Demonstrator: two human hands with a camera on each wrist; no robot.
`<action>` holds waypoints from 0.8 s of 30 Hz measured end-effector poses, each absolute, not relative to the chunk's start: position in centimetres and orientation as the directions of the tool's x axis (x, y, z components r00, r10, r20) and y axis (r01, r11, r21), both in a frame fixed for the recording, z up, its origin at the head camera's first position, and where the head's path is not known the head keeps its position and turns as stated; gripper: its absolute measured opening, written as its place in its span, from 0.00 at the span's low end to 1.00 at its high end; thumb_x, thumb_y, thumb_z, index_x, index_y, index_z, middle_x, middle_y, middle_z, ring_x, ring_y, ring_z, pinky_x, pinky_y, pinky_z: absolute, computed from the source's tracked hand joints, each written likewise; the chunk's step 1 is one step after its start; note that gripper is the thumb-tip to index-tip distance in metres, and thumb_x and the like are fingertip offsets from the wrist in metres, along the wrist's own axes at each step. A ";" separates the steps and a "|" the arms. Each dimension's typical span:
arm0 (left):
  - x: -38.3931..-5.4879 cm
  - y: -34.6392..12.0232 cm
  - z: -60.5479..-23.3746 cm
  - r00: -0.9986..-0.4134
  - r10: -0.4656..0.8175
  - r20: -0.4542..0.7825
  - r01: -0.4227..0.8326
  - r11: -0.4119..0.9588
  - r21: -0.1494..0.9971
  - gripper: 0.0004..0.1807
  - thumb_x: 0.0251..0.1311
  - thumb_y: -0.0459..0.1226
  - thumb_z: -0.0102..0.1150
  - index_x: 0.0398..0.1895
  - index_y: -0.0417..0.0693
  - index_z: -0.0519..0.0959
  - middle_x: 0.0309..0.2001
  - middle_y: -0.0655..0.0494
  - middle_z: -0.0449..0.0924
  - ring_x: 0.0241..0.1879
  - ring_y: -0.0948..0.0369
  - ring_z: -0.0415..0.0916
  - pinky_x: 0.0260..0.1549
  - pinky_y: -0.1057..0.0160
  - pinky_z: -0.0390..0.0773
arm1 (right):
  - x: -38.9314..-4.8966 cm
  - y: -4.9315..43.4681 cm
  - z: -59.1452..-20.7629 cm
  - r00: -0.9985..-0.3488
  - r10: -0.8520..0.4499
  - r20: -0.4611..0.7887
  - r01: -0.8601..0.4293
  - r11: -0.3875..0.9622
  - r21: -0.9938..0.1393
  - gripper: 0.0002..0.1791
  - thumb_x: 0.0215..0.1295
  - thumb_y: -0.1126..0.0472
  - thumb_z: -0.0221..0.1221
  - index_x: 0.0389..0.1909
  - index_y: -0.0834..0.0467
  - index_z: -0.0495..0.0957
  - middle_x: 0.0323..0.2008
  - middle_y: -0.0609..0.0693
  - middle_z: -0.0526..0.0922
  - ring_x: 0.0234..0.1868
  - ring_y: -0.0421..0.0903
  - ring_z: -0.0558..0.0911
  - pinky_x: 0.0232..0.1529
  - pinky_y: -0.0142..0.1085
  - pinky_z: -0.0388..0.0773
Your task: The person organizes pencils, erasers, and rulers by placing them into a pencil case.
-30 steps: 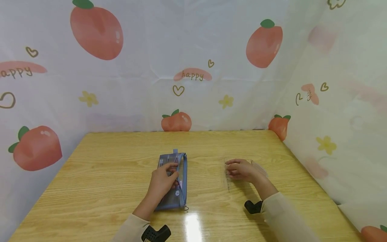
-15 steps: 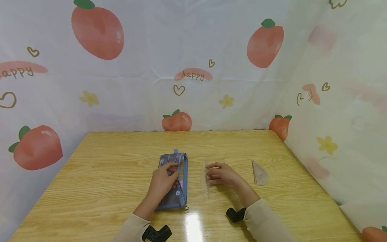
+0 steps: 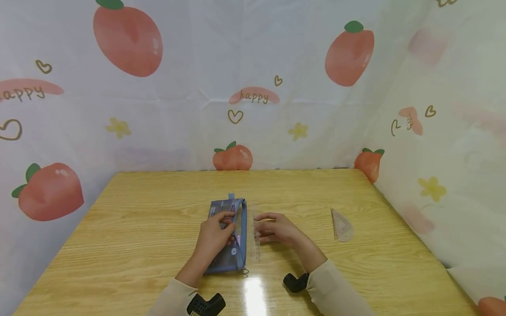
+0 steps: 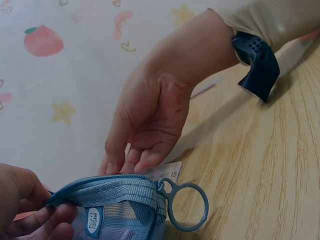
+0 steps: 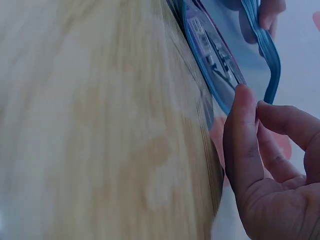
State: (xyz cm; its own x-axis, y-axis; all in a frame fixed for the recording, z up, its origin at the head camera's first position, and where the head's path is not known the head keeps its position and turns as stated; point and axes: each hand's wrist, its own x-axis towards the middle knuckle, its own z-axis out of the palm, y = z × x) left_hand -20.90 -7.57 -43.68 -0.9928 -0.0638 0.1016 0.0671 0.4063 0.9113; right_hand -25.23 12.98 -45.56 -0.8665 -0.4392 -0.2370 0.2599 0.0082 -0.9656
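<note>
A blue see-through mesh pencil case (image 3: 226, 260) lies on the table with its zipped mouth gaping to the right. My left hand (image 3: 212, 235) pinches the upper edge of that mouth. Pens (image 5: 215, 47) show inside it in the right wrist view. My right hand (image 3: 276, 229) holds a clear plastic ruler (image 3: 257, 252) on edge, just right of the mouth. In the left wrist view the ruler's end marked 15 (image 4: 173, 171) pokes out behind the case. From the right wrist, the ruler between my thumb and fingers (image 5: 242, 130) is barely visible.
A clear protractor-like set square (image 3: 341, 226) lies on the wooden table (image 3: 138, 219) to the right. The case's zip carries a ring pull (image 4: 189, 206). Printed sheets (image 3: 189, 131) hang behind the table and along its sides.
My right hand has moved left with the ruler, from beside the set square to near the case's mouth. The set square came into full sight. My left hand keeps its place on the case.
</note>
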 end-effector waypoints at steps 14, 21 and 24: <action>-20.9 -7.6 -43.7 -0.992 -0.047 0.116 0.088 0.401 0.912 0.17 0.50 0.31 0.56 0.46 0.45 0.77 0.32 0.53 0.78 0.13 0.63 0.75 0.11 0.64 0.76 | -25.2 12.1 -45.4 -0.859 -0.444 -0.255 0.287 -0.005 -0.958 0.20 0.59 0.67 0.55 0.53 0.68 0.68 0.30 0.58 0.78 0.29 0.47 0.80 0.34 0.41 0.80; -20.9 -7.6 -43.5 -0.993 -0.043 0.108 0.083 0.390 0.917 0.17 0.50 0.31 0.56 0.46 0.45 0.77 0.32 0.53 0.78 0.14 0.62 0.75 0.13 0.62 0.77 | -25.3 11.5 -44.8 -0.854 -0.456 -0.252 0.276 0.014 -0.961 0.21 0.60 0.67 0.54 0.54 0.68 0.68 0.31 0.57 0.77 0.29 0.46 0.80 0.35 0.42 0.80; -20.8 -7.6 -43.5 -0.993 -0.043 0.109 0.083 0.397 0.914 0.17 0.50 0.31 0.55 0.46 0.45 0.77 0.32 0.53 0.78 0.14 0.62 0.75 0.12 0.64 0.76 | -25.4 11.2 -44.7 -0.858 -0.447 -0.252 0.266 0.031 -0.963 0.21 0.60 0.67 0.54 0.54 0.69 0.67 0.30 0.56 0.77 0.28 0.45 0.80 0.34 0.42 0.80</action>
State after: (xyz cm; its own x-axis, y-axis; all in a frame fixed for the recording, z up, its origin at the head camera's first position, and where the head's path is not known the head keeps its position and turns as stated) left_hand -20.81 -7.61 -43.52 -0.9931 -0.0427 0.1088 0.0830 0.3975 0.9138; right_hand -25.38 11.22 -44.66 -0.8583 -0.4472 -0.2517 0.2663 0.0312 -0.9634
